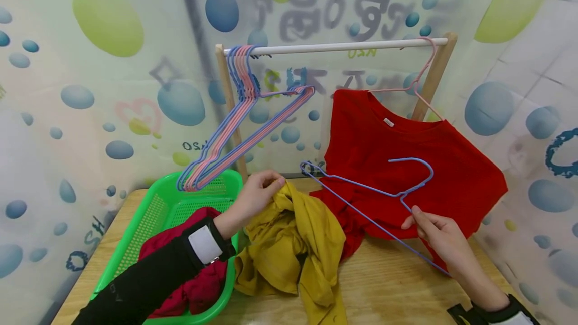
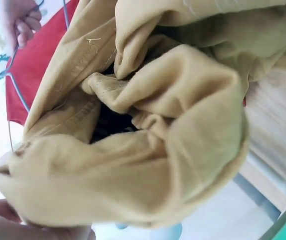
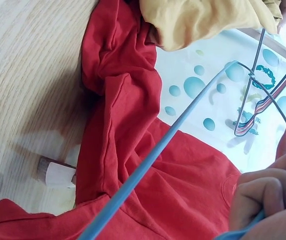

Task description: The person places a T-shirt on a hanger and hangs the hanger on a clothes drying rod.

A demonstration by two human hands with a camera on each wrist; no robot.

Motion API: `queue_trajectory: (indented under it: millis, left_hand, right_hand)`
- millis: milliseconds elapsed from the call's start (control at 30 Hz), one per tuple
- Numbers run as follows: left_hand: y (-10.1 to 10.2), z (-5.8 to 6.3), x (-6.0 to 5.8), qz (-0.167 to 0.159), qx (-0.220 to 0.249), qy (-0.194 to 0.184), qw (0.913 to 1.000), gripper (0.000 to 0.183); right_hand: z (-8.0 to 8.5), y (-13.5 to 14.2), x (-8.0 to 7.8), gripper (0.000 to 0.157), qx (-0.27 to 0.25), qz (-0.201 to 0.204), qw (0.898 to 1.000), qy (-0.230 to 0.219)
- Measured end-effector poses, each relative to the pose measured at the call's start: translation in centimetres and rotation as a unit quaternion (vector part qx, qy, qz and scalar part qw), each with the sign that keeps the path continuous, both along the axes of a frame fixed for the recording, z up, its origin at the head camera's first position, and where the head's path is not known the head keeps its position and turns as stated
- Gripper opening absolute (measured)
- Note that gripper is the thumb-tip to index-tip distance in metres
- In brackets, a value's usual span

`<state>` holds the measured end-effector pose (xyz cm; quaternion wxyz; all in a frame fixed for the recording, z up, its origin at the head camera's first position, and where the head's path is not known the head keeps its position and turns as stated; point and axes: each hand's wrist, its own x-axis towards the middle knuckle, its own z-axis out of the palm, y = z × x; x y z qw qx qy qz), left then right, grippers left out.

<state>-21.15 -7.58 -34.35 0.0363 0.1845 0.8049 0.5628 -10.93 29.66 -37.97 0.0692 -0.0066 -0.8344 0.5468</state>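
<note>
A crumpled mustard-yellow garment (image 1: 298,234) hangs from my left hand (image 1: 257,195), which pinches its top edge between thumb and fingers. In the left wrist view the yellow garment (image 2: 133,175) fills most of the picture, with an opening among its folds. My right hand (image 1: 440,232) grips a blue wire hanger (image 1: 361,183) by one shoulder, its hook pointing up and to the left. Behind that hanger, a red shirt (image 1: 406,139) hangs on a pink hanger (image 1: 416,86) at the right end of the rack. The blue hanger (image 3: 147,162) crosses in front of the red shirt in the right wrist view.
A small rack with a white rail (image 1: 343,46) and wooden posts stands at the back. Several blue and pink hangers (image 1: 239,119) hang at its left end. On the left of the wooden table (image 1: 384,290), a green basket (image 1: 235,179) holds a dark red garment (image 1: 198,285).
</note>
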Motion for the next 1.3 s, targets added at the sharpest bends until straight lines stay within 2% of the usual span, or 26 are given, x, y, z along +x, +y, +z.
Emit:
queue_trajectory:
  millis: [200,300,400,500,567,633,700,767,900,1000,1067,1133,1267,1300]
  left_hand:
    - [0.2,-0.6,0.3,-0.005,0.031,-0.072,0.9969,0.020]
    - [0.2,-1.0,0.5,-0.022,0.040,-0.099,0.9940,0.028]
    - [0.1,-1.3,0.9,-0.049,0.042,-0.112,0.9916,0.041]
    - [-0.2,-1.8,1.4,-0.095,0.025,-0.093,0.9908,0.052]
    - [-0.4,-2.1,1.7,-0.135,-0.006,-0.062,0.9888,0.057]
    - [-0.7,-2.3,2.0,-0.175,-0.051,-0.032,0.9827,0.062]
    - [-0.9,-2.4,2.3,-0.208,-0.101,-0.006,0.9729,0.069]
    - [-1.1,-2.4,2.5,-0.227,-0.153,0.017,0.9615,0.074]
    - [-1.5,-2.6,2.7,-0.244,-0.245,0.065,0.9363,0.083]
    - [-2.2,-2.8,2.8,-0.252,-0.304,0.087,0.9146,0.091]
    - [-2.7,-2.9,2.9,-0.246,-0.346,0.102,0.8999,0.096]
    - [-3.1,-3.0,3.0,-0.226,-0.386,0.115,0.8868,0.097]
    - [-3.9,-3.1,3.5,-0.170,-0.446,0.147,0.8665,0.085]
    - [-4.1,-3.1,3.6,-0.160,-0.459,0.162,0.8589,0.081]
  right_hand:
    - [-0.3,0.1,0.1,0.040,-0.006,0.005,1.000,-0.003]
    - [-0.4,0.2,0.0,0.040,-0.008,0.002,1.000,-0.005]
    - [-0.5,0.1,0.0,0.040,-0.010,0.001,1.000,-0.011]
    - [-0.6,0.2,-0.1,0.040,-0.009,0.000,1.000,-0.017]
    - [-0.6,0.2,-0.1,0.040,-0.009,-0.001,1.000,-0.020]
    - [-0.6,0.3,-0.1,0.040,-0.012,-0.002,1.000,-0.022]
    - [-0.6,0.3,-0.1,0.040,-0.014,-0.003,1.000,-0.023]
    - [-0.7,0.3,-0.1,0.040,-0.013,-0.004,1.000,-0.027]
    - [-0.7,0.4,-0.1,0.039,-0.006,-0.007,0.999,-0.033]
    - [-0.8,0.5,-0.2,0.039,-0.010,-0.007,0.999,-0.033]
    - [-0.8,0.5,-0.2,0.040,-0.011,-0.007,0.999,-0.032]
    - [-0.8,0.4,-0.1,0.041,-0.008,-0.007,0.999,-0.032]
    - [-0.7,0.3,0.0,0.044,-0.001,-0.006,1.000,-0.027]
    - [-0.7,0.3,0.0,0.044,-0.001,-0.006,1.000,-0.026]
